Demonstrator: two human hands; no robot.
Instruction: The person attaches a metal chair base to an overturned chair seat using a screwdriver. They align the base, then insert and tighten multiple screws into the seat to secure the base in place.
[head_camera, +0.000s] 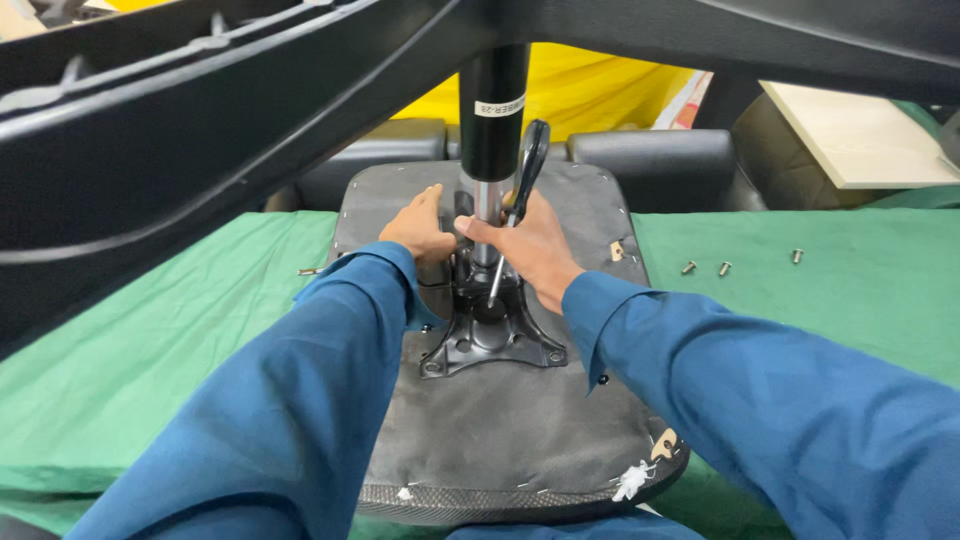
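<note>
Table cover: green cloth (150, 330) spreads across the frame from left to right, under everything else.
Chair base: black plastic star-shaped legs (200, 130) run across the top of the frame, upper left to upper right, above the hands.
Seat pan: grey fabric-covered chair seat (500, 440), upside down, lies at centre on the green cloth, its near edge at the lower centre.
Sleeves: blue fabric sleeves (300, 420) enter from the lower left and lower right corners.
Gas cylinder: black and chrome upright column (493, 130) rises from the middle of the seat to the chair base at top centre.
Mounting plate: black metal mechanism plate (495, 345) sits on the seat at the foot of the column.
Right hand (530, 250): just right of the column, fingers closed around the screwdriver.
Left hand (420, 235): just left of the column, fingers curled, resting on the mechanism; what they grip cannot be told.
Tool: black-handled screwdriver (528, 165), tilted, tip down at the plate.
Fasteners: small silver bolts (723, 268) lie loose on the cloth at right centre, well apart from the seat.
</note>
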